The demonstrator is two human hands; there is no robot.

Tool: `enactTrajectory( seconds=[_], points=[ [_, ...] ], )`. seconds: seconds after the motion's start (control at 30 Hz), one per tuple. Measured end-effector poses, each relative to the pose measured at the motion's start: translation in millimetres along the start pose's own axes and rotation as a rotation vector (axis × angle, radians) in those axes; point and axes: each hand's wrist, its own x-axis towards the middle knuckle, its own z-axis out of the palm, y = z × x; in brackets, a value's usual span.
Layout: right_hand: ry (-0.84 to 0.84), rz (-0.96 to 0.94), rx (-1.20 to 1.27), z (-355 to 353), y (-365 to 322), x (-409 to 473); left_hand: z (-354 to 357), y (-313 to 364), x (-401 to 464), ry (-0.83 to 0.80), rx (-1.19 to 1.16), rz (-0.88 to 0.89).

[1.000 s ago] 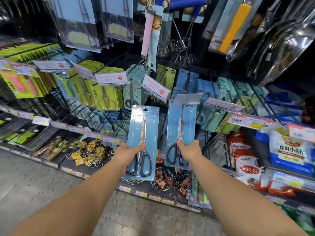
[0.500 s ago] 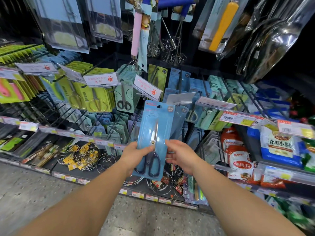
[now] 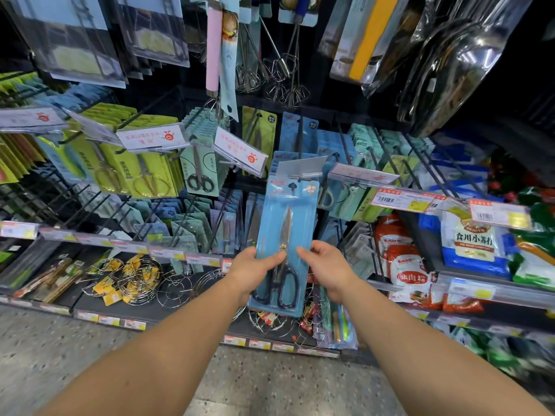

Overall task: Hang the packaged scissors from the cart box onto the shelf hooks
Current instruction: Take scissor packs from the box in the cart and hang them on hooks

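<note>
Scissors pkg [image 3: 286, 235] — btwn both hands [image 3: 327, 268].

The scissors pack [image 3: 286, 247] stands upright between the left hand [image 3: 252, 270] and the right hand [image 3: 326, 267], its top just below a price tag [image 3: 301, 167]. Wire racks [image 3: 141, 280] lie lower left, pouches [image 3: 408, 265] right.

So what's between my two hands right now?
In the head view, the blue carded pack of black-handled scissors lies between the left hand and the right hand; both hold its edges.
</note>
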Motion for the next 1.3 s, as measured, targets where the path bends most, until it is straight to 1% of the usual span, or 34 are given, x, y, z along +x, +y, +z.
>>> enactTrajectory(
  seconds=[0.1, 0.2, 0.3, 0.4, 0.47, 0.53, 0.6, 0.7, 0.77, 0.9, 1.0, 1.07, 1.17, 1.3],
  points=[
    [0.075, 0.005, -0.048, 2.6, -5.6, 7.7, 2.9, 7.1, 6.4, 0.007, 0.038, 0.001],
    [0.161, 0.044, -0.22, 5.5, -7.1, 21.3, 7.1, 12.9, 16.3, 0.027, 0.125, -0.04],
    [0.165, 0.109, -0.368, 8.6, -16.0, 27.3, 6.7, 15.6, 27.2, 0.012, 0.178, -0.1],
    [0.182, 0.167, -0.416, 10.9, -22.9, 31.8, 6.2, 17.1, 29.1, 0.026, 0.289, -0.123],
    [0.241, 0.166, -0.47, 9.0, -22.4, 34.3, 5.3, 16.9, 30.6, 0.047, 0.363, -0.105],
    [0.286, 0.158, -0.602, 4.5, -21.3, 31.3, 4.3, 16.8, 33.2, 0.065, 0.438, -0.061],
    [0.309, 0.153, -0.726, -2.5, -20.0, 24.8, 5.0, 17.2, 34.9, 0.094, 0.653, 0.03],
    [0.344, 0.13, -0.841, -14.9, -13.7, 13.1, 16.3, 21.9, 33.5, 0.121, 1.1, 0.205],
    [0.35, 0.131, -0.916, -24.2, -7.3, 5.5, 28.4, 26.2, 32.6, 0.099, 1.277, 0.295],
    [0.347, 0.138, -0.988, -50.6, 5.6, -12.0, 64.7, 32.4, 25.1, -0.015, 1.425, 0.332],
    [0.372, 0.146, -1.021, -79.9, 20.3, -28.6, 103.4, 30.5, 14.7, -0.119, 1.495, 0.376],
    [0.38, 0.155, -1.04, -96.9, 29.3, -39.5, 126.0, 27.1, 8.9, -0.159, 1.531, 0.41],
    [0.431, 0.186, -1.031, -142.3, 50.5, -67.8, 181.9, 20.3, -9.2, -0.216, 1.574, 0.47],
    [0.475, 0.259, -0.992, -224.6, 86.1, -117.3, 275.4, 2.4, -40.1, -0.286, 1.599, 0.552]
  ],
)
